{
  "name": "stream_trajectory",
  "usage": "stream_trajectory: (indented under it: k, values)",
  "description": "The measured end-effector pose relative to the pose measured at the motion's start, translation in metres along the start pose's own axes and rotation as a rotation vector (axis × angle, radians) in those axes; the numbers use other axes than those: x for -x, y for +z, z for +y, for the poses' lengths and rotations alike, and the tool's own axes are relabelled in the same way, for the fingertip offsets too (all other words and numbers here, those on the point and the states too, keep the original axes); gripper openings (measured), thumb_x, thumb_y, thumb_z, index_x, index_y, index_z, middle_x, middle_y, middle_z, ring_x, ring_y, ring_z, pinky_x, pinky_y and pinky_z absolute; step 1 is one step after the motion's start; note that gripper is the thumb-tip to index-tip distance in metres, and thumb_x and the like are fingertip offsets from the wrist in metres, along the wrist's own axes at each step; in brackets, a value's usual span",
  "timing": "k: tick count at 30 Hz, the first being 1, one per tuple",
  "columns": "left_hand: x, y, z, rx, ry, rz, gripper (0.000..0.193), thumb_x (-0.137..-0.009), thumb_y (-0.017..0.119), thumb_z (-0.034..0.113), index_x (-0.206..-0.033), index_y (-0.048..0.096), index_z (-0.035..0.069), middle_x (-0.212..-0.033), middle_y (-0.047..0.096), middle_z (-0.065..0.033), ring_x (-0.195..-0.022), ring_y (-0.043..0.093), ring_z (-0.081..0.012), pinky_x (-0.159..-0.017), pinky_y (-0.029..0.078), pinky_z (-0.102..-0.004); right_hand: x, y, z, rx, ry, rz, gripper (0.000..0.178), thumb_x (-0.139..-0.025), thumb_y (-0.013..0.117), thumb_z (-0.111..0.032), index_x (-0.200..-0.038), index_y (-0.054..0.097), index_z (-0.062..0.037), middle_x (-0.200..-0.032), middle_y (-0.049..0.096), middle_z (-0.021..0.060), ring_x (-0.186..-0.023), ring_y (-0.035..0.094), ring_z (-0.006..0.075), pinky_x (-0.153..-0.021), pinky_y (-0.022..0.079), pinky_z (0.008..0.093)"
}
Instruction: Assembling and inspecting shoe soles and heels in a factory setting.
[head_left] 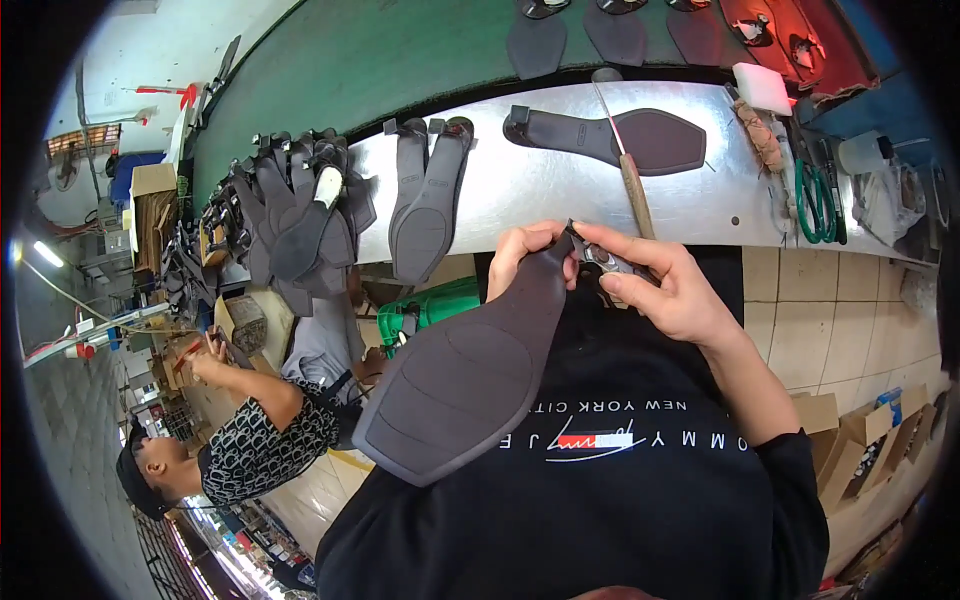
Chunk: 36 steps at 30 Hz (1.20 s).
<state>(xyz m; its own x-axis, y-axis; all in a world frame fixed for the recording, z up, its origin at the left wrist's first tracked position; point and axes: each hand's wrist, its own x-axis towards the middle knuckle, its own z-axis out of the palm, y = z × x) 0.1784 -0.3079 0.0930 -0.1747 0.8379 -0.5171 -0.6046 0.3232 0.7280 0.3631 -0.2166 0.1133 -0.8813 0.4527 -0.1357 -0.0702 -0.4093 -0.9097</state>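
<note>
A dark shoe sole with a broad forepart hangs tilted in front of my chest, its narrow heel end up between my hands. My left hand is closed around that heel end, partly hidden behind it. With bent fingers, my right hand grips a small dark-and-silver metal hand tool against the heel end; its exact kind is mostly covered. On the metal bench just beyond lies a heeled sole, crossed by a long thin tool with a wooden handle.
Two heeled soles lie left of centre, beside a heaped pile of soles. Green-handled scissors and a white block are at the right. More soles rest on the green belt. A co-worker is at left.
</note>
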Motion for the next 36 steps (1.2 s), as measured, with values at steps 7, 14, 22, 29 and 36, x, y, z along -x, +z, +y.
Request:
stream_trajectory:
  k: [7,14,22,29,36]
  values:
    - [-0.002,-0.003,-0.011,-0.019,0.014,0.109,0.039,-0.089,0.037,0.028,-0.096,0.06,-0.003,-0.073,0.057,-0.009,-0.066,0.053,-0.0186,-0.063,0.044,-0.0303,-0.002,0.011,0.017,0.246,-0.063,0.187,0.045,-0.087,0.058,-0.001,-0.132,0.057,-0.0093,-0.102,0.069,0.0062,-0.085,0.06,0.0101,-0.079,0.047,0.024]
    - [-0.011,-0.007,-0.016,-0.054,-0.003,0.086,0.046,-0.089,0.034,0.03,-0.107,0.058,-0.004,-0.071,0.06,-0.0133,-0.062,0.056,-0.0249,-0.06,0.044,-0.0334,-0.004,0.013,0.018,0.755,-0.265,0.355,0.051,-0.081,0.065,-0.008,-0.129,0.061,-0.0234,-0.071,0.057,0.0086,-0.062,0.057,0.0244,-0.061,0.048,0.0318]
    - [-0.019,-0.011,-0.021,-0.132,-0.016,0.158,0.043,-0.092,0.034,0.035,-0.097,0.058,0.0,-0.067,0.059,-0.0105,-0.062,0.058,-0.0247,-0.053,0.044,-0.0306,-0.009,0.007,0.023,1.242,-0.473,0.381,0.054,-0.078,0.069,-0.008,-0.129,0.061,-0.0244,-0.072,0.051,0.0078,-0.06,0.056,0.0241,-0.054,0.046,0.0342]
    - [-0.023,-0.007,-0.012,0.14,-0.028,0.017,0.054,-0.095,0.03,0.045,-0.089,0.058,-0.001,-0.064,0.058,-0.0083,-0.054,0.056,-0.0232,-0.048,0.045,-0.0303,-0.019,-0.005,0.031,1.35,-0.646,0.398,0.047,-0.081,0.067,-0.014,-0.126,0.063,-0.0271,-0.073,0.047,0.0053,-0.056,0.053,0.0214,-0.05,0.044,0.033]
    - [-0.027,-0.002,-0.001,0.087,-0.076,-0.024,0.055,-0.093,0.032,0.047,-0.087,0.059,-0.001,-0.064,0.058,-0.0085,-0.053,0.054,-0.023,-0.049,0.045,-0.03,-0.011,0.0,0.023,0.991,-0.432,0.322,0.046,-0.083,0.064,-0.004,-0.127,0.062,-0.0163,-0.084,0.059,0.0072,-0.066,0.06,0.0199,-0.058,0.049,0.0317]
